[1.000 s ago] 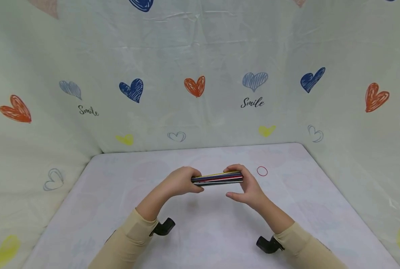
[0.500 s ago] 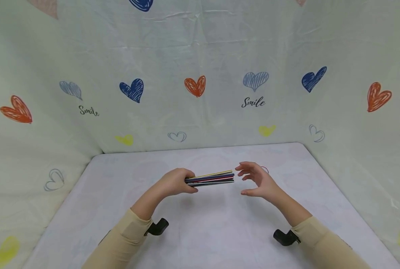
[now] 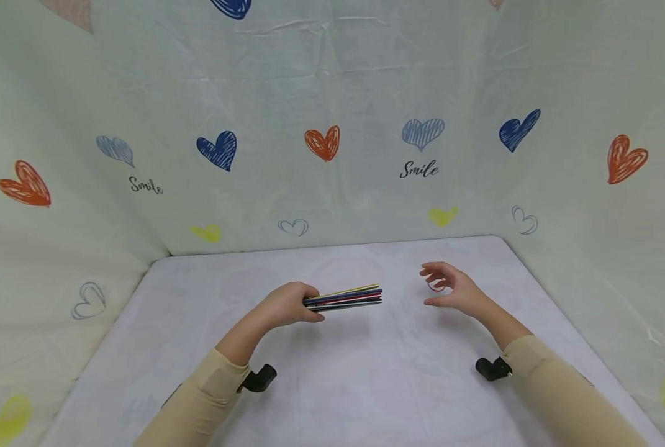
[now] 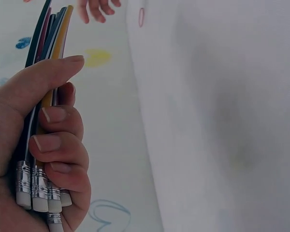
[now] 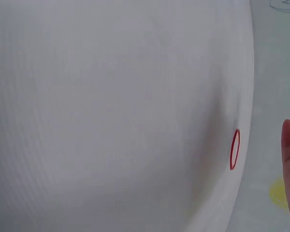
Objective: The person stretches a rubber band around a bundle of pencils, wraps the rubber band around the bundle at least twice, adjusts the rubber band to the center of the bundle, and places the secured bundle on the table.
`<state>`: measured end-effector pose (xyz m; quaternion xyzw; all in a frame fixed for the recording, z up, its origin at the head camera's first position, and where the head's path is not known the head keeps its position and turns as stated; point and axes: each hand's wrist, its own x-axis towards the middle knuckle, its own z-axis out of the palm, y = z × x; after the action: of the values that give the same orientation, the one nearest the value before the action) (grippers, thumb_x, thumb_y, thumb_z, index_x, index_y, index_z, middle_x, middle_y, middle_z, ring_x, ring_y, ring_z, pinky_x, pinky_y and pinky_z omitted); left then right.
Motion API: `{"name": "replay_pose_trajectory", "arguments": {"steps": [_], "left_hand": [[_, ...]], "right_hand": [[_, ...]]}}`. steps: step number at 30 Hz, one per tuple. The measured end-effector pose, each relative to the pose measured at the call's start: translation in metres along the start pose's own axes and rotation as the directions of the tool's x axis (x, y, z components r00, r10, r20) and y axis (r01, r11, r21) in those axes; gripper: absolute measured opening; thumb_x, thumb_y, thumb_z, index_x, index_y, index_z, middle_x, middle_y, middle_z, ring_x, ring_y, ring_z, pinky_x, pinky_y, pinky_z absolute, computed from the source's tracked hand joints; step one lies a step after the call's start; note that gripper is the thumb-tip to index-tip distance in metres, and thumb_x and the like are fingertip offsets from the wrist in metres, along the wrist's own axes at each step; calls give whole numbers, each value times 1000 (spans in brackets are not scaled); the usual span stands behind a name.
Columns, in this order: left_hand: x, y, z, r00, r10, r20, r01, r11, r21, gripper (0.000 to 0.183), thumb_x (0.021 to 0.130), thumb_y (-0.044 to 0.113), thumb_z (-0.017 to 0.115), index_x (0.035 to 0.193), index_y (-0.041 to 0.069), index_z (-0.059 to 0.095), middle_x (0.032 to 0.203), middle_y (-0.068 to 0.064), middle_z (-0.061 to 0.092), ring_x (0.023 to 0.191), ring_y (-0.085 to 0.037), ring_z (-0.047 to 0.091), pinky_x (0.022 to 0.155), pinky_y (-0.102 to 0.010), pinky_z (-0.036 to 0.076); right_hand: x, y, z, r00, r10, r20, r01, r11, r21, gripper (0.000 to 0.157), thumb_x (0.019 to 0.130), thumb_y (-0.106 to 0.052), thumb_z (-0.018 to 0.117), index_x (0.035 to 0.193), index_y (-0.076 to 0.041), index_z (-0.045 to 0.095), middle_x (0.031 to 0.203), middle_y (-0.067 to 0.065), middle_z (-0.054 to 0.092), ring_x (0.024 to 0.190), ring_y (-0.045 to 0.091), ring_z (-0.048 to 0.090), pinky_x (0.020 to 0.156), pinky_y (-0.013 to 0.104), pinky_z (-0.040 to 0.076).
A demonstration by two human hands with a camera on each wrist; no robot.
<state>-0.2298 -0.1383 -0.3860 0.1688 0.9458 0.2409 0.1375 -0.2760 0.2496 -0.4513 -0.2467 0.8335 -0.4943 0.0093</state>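
Observation:
My left hand (image 3: 289,304) grips a bundle of several pencils (image 3: 354,297) above the table, their free ends pointing right. In the left wrist view, white erasers (image 4: 40,202) in silver ferrules stick out below the curled fingers, and the coloured barrels (image 4: 50,34) rise past the thumb. A thin red ring (image 5: 235,150), which looks like a rubber band, lies on the far right part of the table. My right hand (image 3: 456,292) is held in the air near this ring, fingers and thumb spread apart with nothing between them. From the head, its fingers partly cover the ring.
A pale cloth covers the table (image 3: 332,385), whose far edge meets a hanging white curtain (image 3: 332,74) printed with hearts and "Smile". Curtain also hangs along the left and right sides. A small black camera (image 3: 494,369) sits at each sleeve cuff.
My right hand has let go of the pencils' ends and moved right to the red ring. My left hand has shifted slightly left with the pencils, whose free ends now fan out a little.

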Motion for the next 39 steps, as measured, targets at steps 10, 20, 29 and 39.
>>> {"name": "replay_pose_trajectory", "arguments": {"steps": [10,20,29,39], "left_hand": [[2,-7,5,1000,-26,13,26,1000,4,19,77,25,83,80,16,67,74,6,60,70,-14,52,65,-32,43],[2,-11,6,1000,-12,19,12,1000,-3,19,77,25,83,79,16,67,73,6,60,69,-14,52,65,-32,43],[-1,-11,6,1000,6,26,-6,1000,-17,19,77,25,83,79,16,66,72,6,60,68,-14,51,64,-32,42],[-1,-15,8,999,36,18,-35,999,-18,19,78,25,83,77,16,66,70,7,59,65,-12,49,62,-30,41]], "right_hand": [[15,29,-23,984,124,124,-113,989,-96,56,75,-2,83,123,8,57,117,23,61,106,40,55,92,52,44],[22,42,-34,947,259,189,-218,953,-211,39,76,-11,84,109,-1,66,107,10,66,101,26,60,88,33,46],[28,51,-38,928,322,185,-265,923,-277,27,78,-8,81,99,-2,66,99,6,64,91,21,56,83,33,47],[31,55,-37,930,333,154,-287,921,-263,11,82,-7,78,88,-5,69,88,3,66,82,19,56,75,31,48]]}}
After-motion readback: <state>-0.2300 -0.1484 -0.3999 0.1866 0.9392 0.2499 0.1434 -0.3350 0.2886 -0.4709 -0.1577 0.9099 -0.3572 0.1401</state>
